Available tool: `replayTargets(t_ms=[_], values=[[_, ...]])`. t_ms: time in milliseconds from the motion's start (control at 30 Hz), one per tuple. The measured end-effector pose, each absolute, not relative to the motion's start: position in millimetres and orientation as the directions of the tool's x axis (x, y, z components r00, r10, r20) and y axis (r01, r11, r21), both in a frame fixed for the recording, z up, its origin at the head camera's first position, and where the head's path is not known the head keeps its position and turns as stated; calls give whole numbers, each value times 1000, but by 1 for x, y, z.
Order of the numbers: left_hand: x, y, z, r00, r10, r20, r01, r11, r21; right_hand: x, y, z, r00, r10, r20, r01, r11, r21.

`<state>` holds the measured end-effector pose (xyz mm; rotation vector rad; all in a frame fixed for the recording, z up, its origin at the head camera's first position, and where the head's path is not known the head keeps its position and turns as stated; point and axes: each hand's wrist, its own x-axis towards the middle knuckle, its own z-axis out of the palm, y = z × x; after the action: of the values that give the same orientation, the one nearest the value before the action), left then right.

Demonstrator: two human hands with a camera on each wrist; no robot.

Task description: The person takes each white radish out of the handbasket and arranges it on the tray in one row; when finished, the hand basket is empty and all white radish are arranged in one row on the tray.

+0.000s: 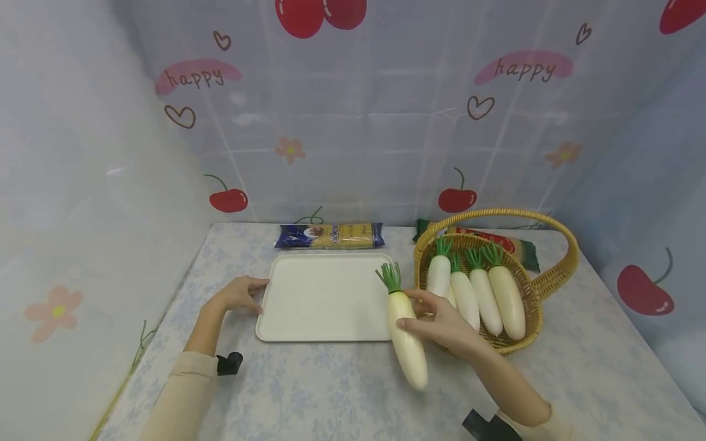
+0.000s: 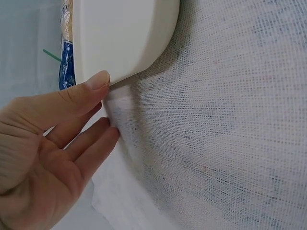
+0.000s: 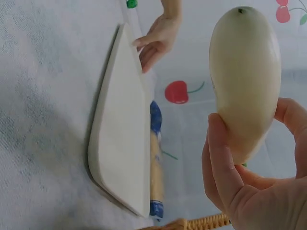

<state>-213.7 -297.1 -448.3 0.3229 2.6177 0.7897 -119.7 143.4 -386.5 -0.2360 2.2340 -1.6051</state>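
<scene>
My right hand (image 1: 441, 321) grips a white radish (image 1: 408, 343) with a green leafy top, thumb on one side and fingers on the other. It hangs tilted over the right edge of a white rectangular tray (image 1: 325, 300), its tip toward me. In the right wrist view the pale body of the radish (image 3: 245, 72) stands up from between thumb and fingers. At the tray's left edge, my left hand (image 1: 238, 294) touches the rim with thumb and fingertips spread apart. The left wrist view has the thumb of the left hand (image 2: 62, 139) against the tray's corner.
A wicker basket (image 1: 534, 318) with a tall handle stands right of the tray, holding several white radishes (image 1: 485, 300). A blue and yellow packet (image 1: 331, 236) lies behind the tray. Another packet, green and red (image 1: 529, 254), lies behind the basket. A patterned curtain (image 1: 358, 135) hangs at the back.
</scene>
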Motion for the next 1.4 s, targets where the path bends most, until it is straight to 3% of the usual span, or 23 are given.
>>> replayTargets(t_ms=[333,967,1200,1400], values=[[-213,-297,-449,-889,331,-317,79,791,606,-141,101,-404,-918,-334,-214,115,294,-949],[-211,-296,-447,-899,297,-322,32,778,627,-188,2,-438,-905,-340,-256,241,86,-967],[-210,-298,-446,-903,303,-306,42,770,637,-190,-29,-439,-896,-352,-272,258,87,-962],[-211,-297,-450,-904,297,-308,32,764,644,-205,-46,-465,-909,-313,-275,264,80,-961]])
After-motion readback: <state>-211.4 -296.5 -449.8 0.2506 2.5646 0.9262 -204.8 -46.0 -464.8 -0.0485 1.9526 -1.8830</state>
